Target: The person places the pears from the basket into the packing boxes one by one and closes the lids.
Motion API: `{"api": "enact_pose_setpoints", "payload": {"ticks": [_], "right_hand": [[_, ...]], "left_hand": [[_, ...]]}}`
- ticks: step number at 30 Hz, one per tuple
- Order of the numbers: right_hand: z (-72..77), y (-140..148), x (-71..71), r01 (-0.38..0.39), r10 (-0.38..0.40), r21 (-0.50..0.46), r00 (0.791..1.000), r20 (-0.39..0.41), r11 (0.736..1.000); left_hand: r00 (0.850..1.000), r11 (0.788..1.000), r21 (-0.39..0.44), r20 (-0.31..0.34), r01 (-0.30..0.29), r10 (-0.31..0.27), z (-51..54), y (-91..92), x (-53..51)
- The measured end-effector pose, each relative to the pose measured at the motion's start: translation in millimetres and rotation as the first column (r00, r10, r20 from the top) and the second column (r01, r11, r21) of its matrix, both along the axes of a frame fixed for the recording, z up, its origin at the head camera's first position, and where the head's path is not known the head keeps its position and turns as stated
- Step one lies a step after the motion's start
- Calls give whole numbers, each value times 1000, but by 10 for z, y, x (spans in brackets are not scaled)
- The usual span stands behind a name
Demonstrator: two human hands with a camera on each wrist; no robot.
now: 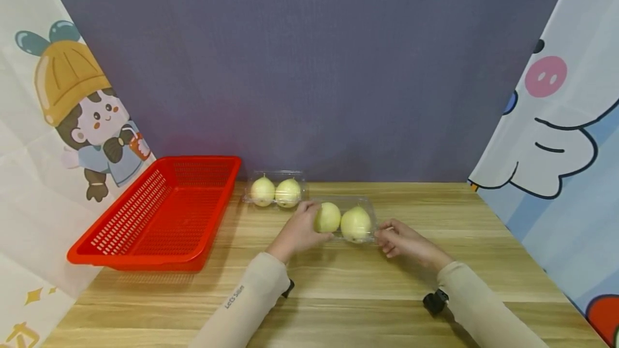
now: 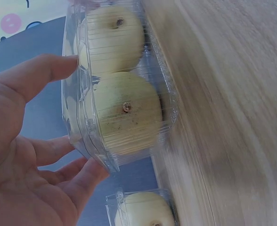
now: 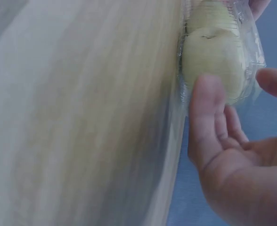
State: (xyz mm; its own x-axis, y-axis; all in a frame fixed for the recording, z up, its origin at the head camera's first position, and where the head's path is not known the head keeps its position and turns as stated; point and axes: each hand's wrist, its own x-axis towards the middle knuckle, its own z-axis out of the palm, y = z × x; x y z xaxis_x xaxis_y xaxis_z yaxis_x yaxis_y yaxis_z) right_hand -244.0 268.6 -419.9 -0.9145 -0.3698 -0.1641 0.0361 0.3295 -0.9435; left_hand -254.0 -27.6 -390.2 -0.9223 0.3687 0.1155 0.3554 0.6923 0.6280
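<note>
A clear plastic clamshell box (image 1: 366, 207) with two pale yellow-green pears (image 1: 356, 223) stands on the wooden table. My left hand (image 1: 301, 231) grips the box's left end, thumb and fingers spread around its corners; the left wrist view shows this hand (image 2: 30, 136) against the clear lid. At the right end, my right hand (image 1: 407, 242) has its fingertips near the box's edge. Those fingers are loosely bent, with a gap between thumb and index finger in the right wrist view, where the hand (image 3: 242, 160) partly overlaps the box; contact is unclear.
A second clear box (image 1: 302, 177) with two pears stands behind to the left, near the grey back wall (image 1: 314, 69). A red plastic basket (image 1: 213, 240) sits at the left of the wooden table (image 1: 367, 305). Cartoon-printed sheets flank both sides.
</note>
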Motion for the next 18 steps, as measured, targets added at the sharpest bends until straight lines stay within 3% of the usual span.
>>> {"api": "enact_pose_setpoints", "payload": {"ticks": [5,11,14,18], "right_hand": [[72,-11,16,70,-63,68,993,-99,995],[170,-40,36,104,-72,141,974,-215,984],[207,-80,51,111,-52,185,953,-300,976],[231,-157,74,115,9,263,904,-427,958]], "left_hand": [[1000,1000,8,2,1,-1,8,-4,-4],[1000,1000,19,-11,11,-11,12,-9,-3],[1000,1000,20,-14,13,-13,9,-10,-1],[1000,1000,14,-16,11,-11,-2,-9,-7]]}}
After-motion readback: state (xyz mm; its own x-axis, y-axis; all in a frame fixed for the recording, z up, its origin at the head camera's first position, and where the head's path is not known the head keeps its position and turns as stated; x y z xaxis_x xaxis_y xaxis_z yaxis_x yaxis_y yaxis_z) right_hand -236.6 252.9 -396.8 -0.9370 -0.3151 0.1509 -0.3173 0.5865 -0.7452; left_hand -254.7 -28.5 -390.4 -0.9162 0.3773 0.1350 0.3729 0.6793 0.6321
